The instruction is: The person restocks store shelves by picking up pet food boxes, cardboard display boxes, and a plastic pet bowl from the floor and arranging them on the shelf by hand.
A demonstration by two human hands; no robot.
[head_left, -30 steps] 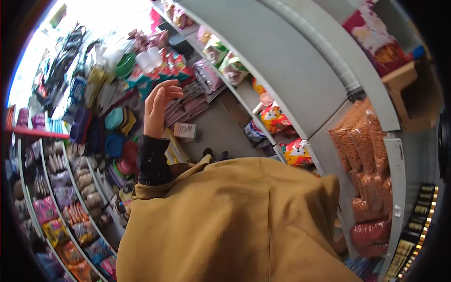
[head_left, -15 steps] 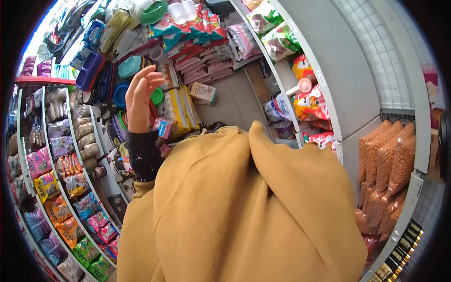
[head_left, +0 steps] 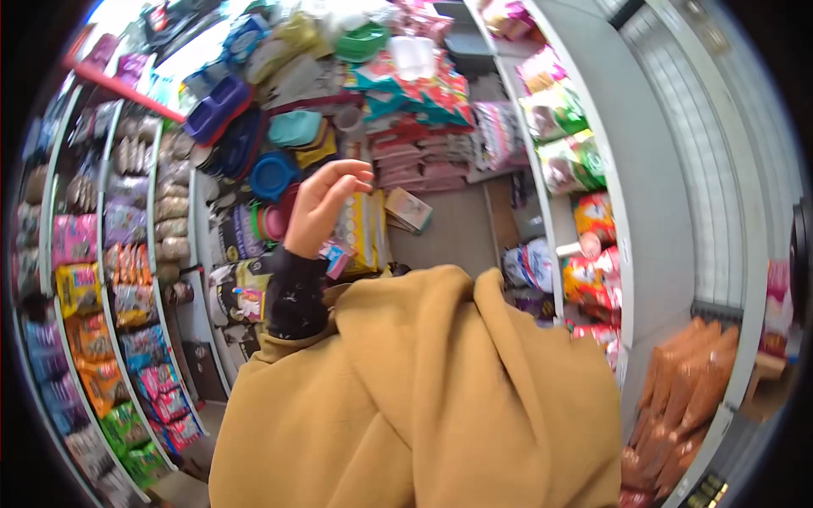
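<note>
My left hand [head_left: 324,206] is raised left of centre, coming out of a dark patterned sleeve [head_left: 294,292]. Its fingers are loosely bent, with nothing seen between them. Behind it, apparently without contact, are a blue bowl [head_left: 273,176], a yellow pack [head_left: 362,230] and a pink-and-blue packet [head_left: 336,256]. A small box [head_left: 408,209] lies on the floor to its right. My right hand does not show. A tan garment [head_left: 440,398] covers the lower middle of the view.
Shelves of bagged goods [head_left: 135,305] stand on the left. A white shelf unit [head_left: 611,279] with colourful bags runs down the right, near bags of brown pellets [head_left: 690,372]. Stacked packs [head_left: 423,161] and a green bowl [head_left: 362,42] sit ahead.
The camera view has shifted, so shelves and goods appear lower and mostly further right. My left hand appears further right, its fingers now pointing more to the right and more bent.
</note>
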